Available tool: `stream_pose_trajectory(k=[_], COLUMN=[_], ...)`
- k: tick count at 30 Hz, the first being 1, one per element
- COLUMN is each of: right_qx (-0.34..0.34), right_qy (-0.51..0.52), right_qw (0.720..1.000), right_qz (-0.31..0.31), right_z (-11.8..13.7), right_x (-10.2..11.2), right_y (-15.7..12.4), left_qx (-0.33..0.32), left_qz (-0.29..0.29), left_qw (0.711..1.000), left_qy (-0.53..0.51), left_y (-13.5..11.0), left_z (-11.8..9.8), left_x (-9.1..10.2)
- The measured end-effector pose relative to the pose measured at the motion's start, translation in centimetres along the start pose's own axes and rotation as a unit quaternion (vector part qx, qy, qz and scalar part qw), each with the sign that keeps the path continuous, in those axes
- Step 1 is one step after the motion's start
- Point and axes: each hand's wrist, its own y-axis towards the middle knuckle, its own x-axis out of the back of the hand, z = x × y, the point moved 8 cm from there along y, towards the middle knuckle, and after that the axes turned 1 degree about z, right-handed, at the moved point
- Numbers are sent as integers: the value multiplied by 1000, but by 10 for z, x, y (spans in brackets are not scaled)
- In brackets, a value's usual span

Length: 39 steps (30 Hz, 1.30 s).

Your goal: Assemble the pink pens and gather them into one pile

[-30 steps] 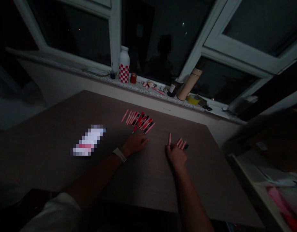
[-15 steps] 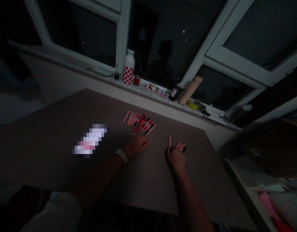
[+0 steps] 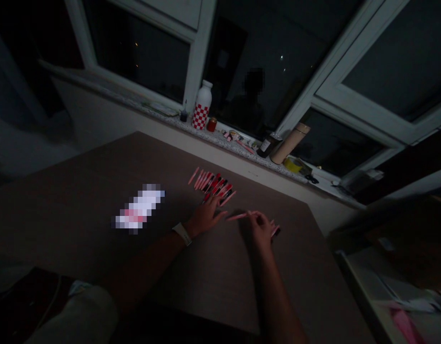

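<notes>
The right hand [image 3: 261,230] partly hides the pink pens [image 3: 238,216] it grips.

Pink pens [image 3: 213,188] are crowding the far side of the left hand [image 3: 205,217], a pixelated packet [image 3: 139,209] is blocking further left, and the counter [image 3: 213,282] is giving room nearer in.

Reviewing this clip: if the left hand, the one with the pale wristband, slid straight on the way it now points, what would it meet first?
Probably the fanned row of slim pink, red and black pens, lying on the brown tabletop just beyond the left hand. In this dim view, I can't tell whether the fingertips already touch it.
</notes>
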Motion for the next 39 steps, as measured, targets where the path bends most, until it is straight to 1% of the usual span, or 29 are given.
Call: stream_pose_trajectory(k=[1,2,4,6,8,10,14,17,19,23,26,30,35,39], right_qx=[3,-5,-31,-56,-60,-47,-30,-36,-39,-39,-43,-52,-76,-89], right_qy=[40,90,184,262,308,319,304,321,336,334,333,328,322,310], right_qw=[999,995,982,963,949,946,952,946,941,941,941,943,943,946], right_qz=[-33,-33,-5,23,31,25,9,-9,-15,-20,-37,-36,-19,-23], right_z=[0,-3,-9,-14,-18,-21,-29,-34,-34,-31,-31,-31,-25,-25], right_x=[-4,-14,-36,-56,-68,-73,-76,-77,-76,-73,-69,-69,-71,-71], right_y=[3,5,11,15,16,17,17,18,17,16,15,15,16,15], left_qx=[-5,-14,-28,-29,-24,-21,-10,-9,-8,-1,5,21,43,62], left_qz=[-2,3,18,35,53,72,108,120,124,140,153,151,126,117], left_qw=[1000,1000,999,999,998,996,992,990,989,987,985,985,989,990], left_qy=[4,9,18,27,35,46,71,79,80,82,78,76,64,53], left_y=[0,0,-1,-1,-1,-1,-2,-1,-1,1,2,4,6,7], left_z=[0,1,1,2,2,1,-1,-1,-1,-3,-5,-2,2,5], left_x=[0,-1,-4,-7,-10,-12,-16,-18,-19,-22,-24,-23,-19,-16])
